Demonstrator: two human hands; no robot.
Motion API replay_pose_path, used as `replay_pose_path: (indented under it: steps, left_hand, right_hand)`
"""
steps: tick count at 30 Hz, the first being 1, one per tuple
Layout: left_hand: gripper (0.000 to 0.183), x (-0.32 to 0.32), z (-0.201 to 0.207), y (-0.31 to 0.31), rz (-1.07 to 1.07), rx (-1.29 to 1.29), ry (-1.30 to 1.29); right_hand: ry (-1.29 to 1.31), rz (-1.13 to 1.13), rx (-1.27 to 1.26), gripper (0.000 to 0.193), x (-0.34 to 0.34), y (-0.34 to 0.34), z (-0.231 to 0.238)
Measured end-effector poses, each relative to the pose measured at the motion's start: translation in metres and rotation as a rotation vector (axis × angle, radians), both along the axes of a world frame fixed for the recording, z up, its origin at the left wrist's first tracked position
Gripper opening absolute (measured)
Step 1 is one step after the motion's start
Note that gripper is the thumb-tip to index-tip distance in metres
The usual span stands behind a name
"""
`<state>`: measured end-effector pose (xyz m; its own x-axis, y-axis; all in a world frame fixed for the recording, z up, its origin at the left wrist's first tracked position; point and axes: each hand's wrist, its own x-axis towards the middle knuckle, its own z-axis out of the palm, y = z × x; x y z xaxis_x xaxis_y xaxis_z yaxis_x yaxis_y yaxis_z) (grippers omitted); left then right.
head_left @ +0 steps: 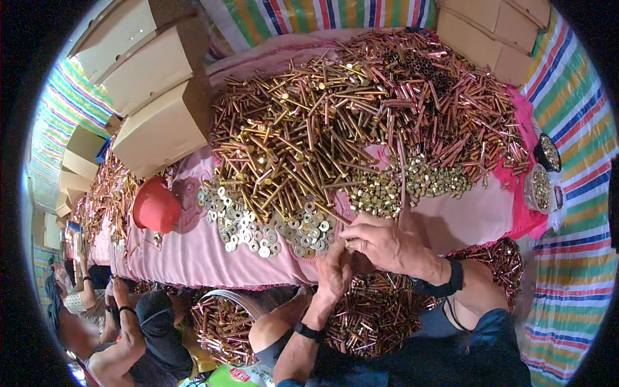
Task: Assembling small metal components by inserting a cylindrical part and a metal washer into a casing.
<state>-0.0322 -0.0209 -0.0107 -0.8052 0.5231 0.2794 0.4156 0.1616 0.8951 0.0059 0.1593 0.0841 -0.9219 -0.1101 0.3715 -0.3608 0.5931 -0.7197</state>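
Observation:
My two hands meet over the near edge of the pink cloth. My right hand (385, 244) is closed in a pinch, and a long brass-coloured bolt (338, 217) runs out from its fingers toward the pile. My left hand (334, 269) is closed just beside it, its fingertips around something small and mostly hidden. Flat washers (309, 231) lie right beyond my left hand. Short brass-coloured nuts (380, 195) are heaped beyond my right hand. Behind them spreads a large pile of long bolts (303, 129).
Cardboard boxes (161, 126) stand at the left, more boxes (488, 35) at the far right. A red bowl (157, 205) sits on the pink cloth (213, 261). Clear tubs (540, 188) hold small parts. Copper-coloured sleeves (371, 316) fill the space below. Another person (122, 348) works at left.

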Motion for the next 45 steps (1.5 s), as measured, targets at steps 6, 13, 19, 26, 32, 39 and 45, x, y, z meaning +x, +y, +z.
replay_pose_path:
  steps: [6,13,19,26,32,39,45]
  left_hand:
    - [0.046,-0.003,-0.007,-0.003,-0.032,0.013,0.076]
    - [0.042,0.002,-0.013,-0.002,-0.026,0.032,0.059]
    - [0.040,0.003,-0.001,-0.004,-0.045,-0.050,-0.006]
    - [0.034,0.004,0.008,-0.003,-0.013,-0.021,-0.007]
    - [0.017,0.006,0.008,-0.004,-0.008,-0.126,-0.126]
    - [0.024,0.003,0.041,-0.015,-0.316,-0.118,-0.293]
    - [0.028,0.006,0.007,-0.016,0.054,0.047,-0.324]
  right_hand:
    - [-0.170,-0.107,-0.159,0.015,0.000,-0.008,-0.004]
    - [-0.187,-0.078,-0.022,0.021,0.000,-0.002,-0.001]
    - [0.009,-0.068,0.031,0.031,-0.001,-0.007,-0.009]
    - [-0.073,-0.126,-0.059,0.036,0.002,-0.014,0.001]
    - [-0.493,-0.156,0.014,0.032,-0.006,0.007,0.008]
    - [-0.326,-0.298,0.277,0.027,-0.042,0.006,-0.061]
    - [-0.535,-0.184,0.200,0.029,-0.048,-0.001,-0.046]
